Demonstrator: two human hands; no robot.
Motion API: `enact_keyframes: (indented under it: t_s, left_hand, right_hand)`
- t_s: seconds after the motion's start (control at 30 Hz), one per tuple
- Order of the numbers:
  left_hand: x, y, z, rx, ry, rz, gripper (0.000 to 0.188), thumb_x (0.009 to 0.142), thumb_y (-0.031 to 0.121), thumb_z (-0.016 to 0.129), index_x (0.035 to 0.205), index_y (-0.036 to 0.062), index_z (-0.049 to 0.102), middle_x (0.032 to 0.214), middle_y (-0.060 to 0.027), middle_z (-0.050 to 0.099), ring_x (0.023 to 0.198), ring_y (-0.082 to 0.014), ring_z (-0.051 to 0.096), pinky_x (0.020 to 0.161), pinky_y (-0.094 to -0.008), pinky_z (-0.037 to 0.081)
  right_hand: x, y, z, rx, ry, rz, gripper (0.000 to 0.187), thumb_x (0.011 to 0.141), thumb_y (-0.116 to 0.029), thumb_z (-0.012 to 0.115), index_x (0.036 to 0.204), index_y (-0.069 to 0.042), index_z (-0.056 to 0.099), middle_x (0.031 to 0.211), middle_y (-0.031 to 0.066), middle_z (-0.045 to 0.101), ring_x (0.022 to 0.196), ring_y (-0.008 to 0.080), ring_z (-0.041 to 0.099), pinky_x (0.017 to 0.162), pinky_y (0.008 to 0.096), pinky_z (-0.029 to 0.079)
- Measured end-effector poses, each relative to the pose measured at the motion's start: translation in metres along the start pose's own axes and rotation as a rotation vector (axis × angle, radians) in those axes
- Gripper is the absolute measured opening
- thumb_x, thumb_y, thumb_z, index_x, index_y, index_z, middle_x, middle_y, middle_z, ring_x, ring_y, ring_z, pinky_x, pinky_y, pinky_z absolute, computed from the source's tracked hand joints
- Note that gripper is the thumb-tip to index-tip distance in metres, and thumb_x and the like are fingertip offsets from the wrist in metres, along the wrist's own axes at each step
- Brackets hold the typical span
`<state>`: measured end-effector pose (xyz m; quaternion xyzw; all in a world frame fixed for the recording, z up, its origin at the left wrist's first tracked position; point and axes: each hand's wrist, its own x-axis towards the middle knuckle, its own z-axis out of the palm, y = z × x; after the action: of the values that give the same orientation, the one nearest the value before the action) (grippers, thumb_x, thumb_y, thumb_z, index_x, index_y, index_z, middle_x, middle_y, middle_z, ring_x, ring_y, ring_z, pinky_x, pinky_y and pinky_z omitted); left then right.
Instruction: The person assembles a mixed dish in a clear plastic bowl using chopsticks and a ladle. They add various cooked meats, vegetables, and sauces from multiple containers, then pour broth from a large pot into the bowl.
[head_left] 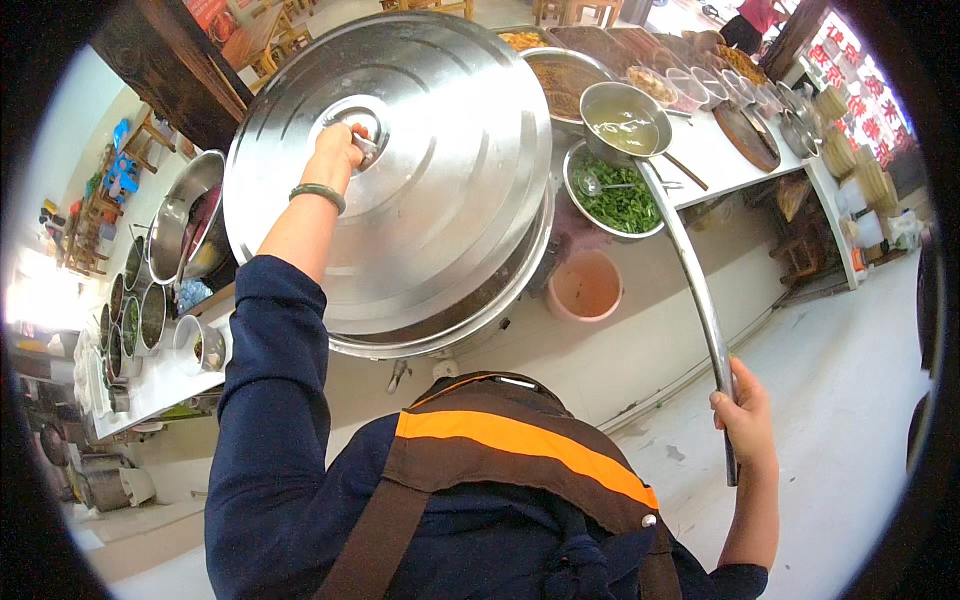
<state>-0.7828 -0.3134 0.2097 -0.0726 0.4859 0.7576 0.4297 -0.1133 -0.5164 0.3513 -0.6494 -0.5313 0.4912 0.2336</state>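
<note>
My left hand [340,152] grips the handle at the centre of a wide round metal lid [450,150]. The lid is tilted over a large steel pot [505,305], and its near edge leaves a dark gap at the pot's front rim. In my right hand [747,405] is the long metal handle of a ladle [622,112]. The ladle's bowl holds a pale yellowish liquid and hangs above the counter's edge, to the right of the lid. Below it is a bowl of chopped greens [622,203] with a spoon in it.
A pink bucket [585,286] stands below, right of the pot. On the right counter [725,165] are several clear containers, a round wooden board [747,138] and a large pan [555,80]. At left are a big steel basin [190,225] and several small pots of ingredients [153,313].
</note>
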Motion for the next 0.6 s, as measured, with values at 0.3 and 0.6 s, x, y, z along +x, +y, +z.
enact_keyframes:
  t_s: [0.3, 0.6]
  left_hand:
    - [-0.001, -0.053, -0.043, 0.161, 0.072, -0.026, 0.027, 0.089, -0.008, 0.03, 0.108, -0.0011, 0.049, 0.078, -0.0139, 0.055, 0.054, -0.0179, 0.053, 0.046, -0.0332, 0.047]
    - [-0.006, -0.096, -0.059, 0.24, 0.15, -0.11, 0.014, 0.087, -0.008, 0.041, 0.096, -0.0058, 0.051, 0.084, -0.0161, 0.055, 0.071, -0.0269, 0.056, 0.062, -0.0429, 0.05]
  right_hand:
    - [0.012, -0.003, -0.001, 0.026, -0.05, 0.033, 0.055, 0.078, 0.005, 0.059, 0.132, 0.001, 0.05, 0.073, -0.0004, 0.052, 0.056, 0.007, 0.048, 0.048, 0.0228, 0.041]
    - [0.016, -0.01, 0.009, -0.018, -0.092, 0.05, 0.056, 0.077, 0.005, 0.058, 0.133, 0.002, 0.05, 0.074, 0.0, 0.051, 0.058, 0.0074, 0.049, 0.049, 0.0231, 0.042]
